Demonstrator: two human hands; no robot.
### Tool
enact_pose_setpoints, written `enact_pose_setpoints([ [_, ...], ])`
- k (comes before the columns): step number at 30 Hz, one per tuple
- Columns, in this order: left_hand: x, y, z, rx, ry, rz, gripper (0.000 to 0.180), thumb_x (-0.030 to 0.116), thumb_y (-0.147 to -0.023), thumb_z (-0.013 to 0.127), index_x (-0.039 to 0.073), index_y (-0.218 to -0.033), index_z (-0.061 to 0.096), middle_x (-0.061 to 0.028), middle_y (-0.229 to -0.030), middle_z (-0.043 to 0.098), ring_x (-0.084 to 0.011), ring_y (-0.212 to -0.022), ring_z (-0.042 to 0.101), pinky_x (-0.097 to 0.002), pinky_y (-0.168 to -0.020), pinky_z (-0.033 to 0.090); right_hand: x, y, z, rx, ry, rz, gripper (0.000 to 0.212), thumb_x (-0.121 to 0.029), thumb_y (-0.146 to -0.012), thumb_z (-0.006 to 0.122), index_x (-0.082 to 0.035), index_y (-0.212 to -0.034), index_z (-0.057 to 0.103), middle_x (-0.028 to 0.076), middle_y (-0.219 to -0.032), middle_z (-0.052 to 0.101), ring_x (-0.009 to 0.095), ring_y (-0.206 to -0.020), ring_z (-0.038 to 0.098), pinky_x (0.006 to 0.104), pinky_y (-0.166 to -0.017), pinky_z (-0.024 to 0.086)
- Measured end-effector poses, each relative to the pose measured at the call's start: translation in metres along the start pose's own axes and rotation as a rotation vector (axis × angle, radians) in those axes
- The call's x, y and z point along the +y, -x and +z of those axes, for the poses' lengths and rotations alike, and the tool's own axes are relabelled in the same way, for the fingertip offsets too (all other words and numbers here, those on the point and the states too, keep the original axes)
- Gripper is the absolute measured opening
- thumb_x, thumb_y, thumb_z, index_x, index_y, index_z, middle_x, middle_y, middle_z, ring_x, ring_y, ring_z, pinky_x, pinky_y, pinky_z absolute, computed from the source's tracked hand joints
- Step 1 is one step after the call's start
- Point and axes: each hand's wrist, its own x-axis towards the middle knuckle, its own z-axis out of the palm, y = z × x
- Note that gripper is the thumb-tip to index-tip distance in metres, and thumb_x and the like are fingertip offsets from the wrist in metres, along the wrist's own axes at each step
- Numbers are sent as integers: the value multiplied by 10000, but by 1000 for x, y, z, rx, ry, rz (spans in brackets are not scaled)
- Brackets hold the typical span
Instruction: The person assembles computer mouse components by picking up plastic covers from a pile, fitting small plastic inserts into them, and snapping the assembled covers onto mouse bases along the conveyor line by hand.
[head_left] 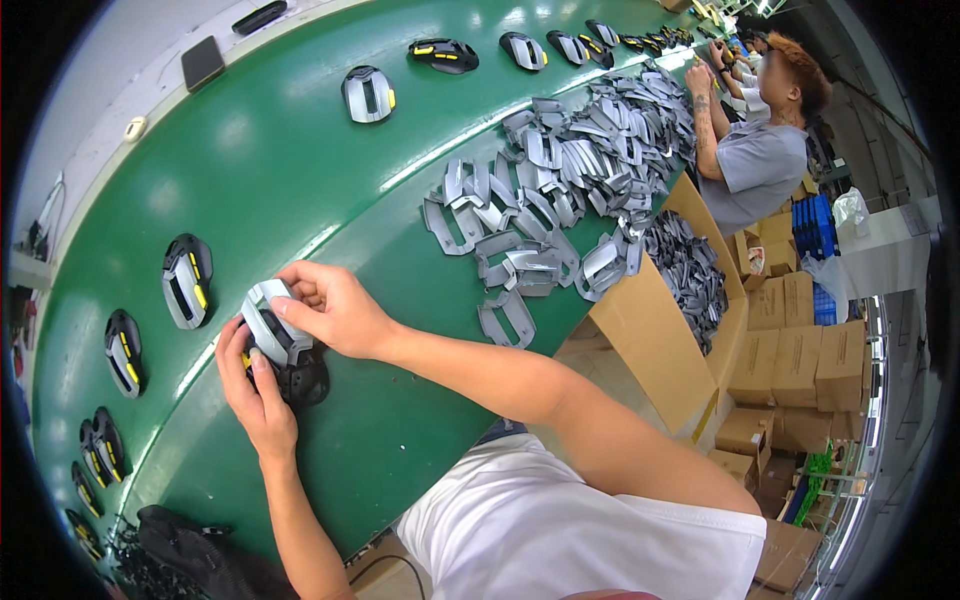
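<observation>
While the head view looks down on a green surface (260,190), both of the person's hands meet over a black-and-gray piece (285,338) toward the near left part of it. The left hand (262,395) has its grip closed around the left and lower side of the piece, thumb toward the near end and fingers along the edge. The right hand (335,312) grasps the far end of the piece's gray cover, thumb laid on top and fingers bent beside it. Black and a bit of yellow show under the cover; whether it is fully seated I cannot tell. To the right, a large heap of loose gray covers (590,165) spreads across the surface, and an open cardboard box (655,335) next to its edge holds more gray parts (685,275). Beyond the hands, a black, gray and yellow piece (187,282) lies just to the left, with a similar one (123,353) further left and another (368,95) well apart toward the far side. A black bag (200,560) sits at the lower left, and a co-worker in a gray shirt (755,165) is at the upper right.
</observation>
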Motion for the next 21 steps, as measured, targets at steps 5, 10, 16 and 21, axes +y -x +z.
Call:
enact_pose_setpoints([
  [5,-5,-1,1,-7,35,45,340,165,-935,391,-63,-1160,504,-176,-1237,487,-286,-1167,454,-367,-1011,310,-3,0,-6,-39,-80,81,229,-105,-894,588,32,-1074,553,49,-897,631,68,-798,584,224,-707,474],
  [10,-1,-1,-1,-6,22,9,348,168,-939,382,-72,-1160,501,-186,-1237,483,-286,-1167,452,-365,-1008,312,-4,-1,-5,-33,-163,109,248,-113,-891,595,28,-1088,544,44,-886,638,57,-752,571,206,-616,453],
  [16,-5,2,2,16,63,-23,367,193,-945,375,-73,-1156,514,-196,-1251,485,-318,-1181,456,-393,-1006,325,-9,2,-4,-54,-152,145,268,-127,-891,602,21,-1102,527,36,-868,642,44,-713,558,194,-547,423],
  [21,-4,2,0,6,64,-22,413,247,-949,386,-74,-1179,506,-195,-1262,477,-316,-1188,451,-392,-1010,320,-2,0,-1,-72,-73,72,283,-142,-890,611,23,-1104,524,42,-860,646,43,-702,558,193,-548,426],
])
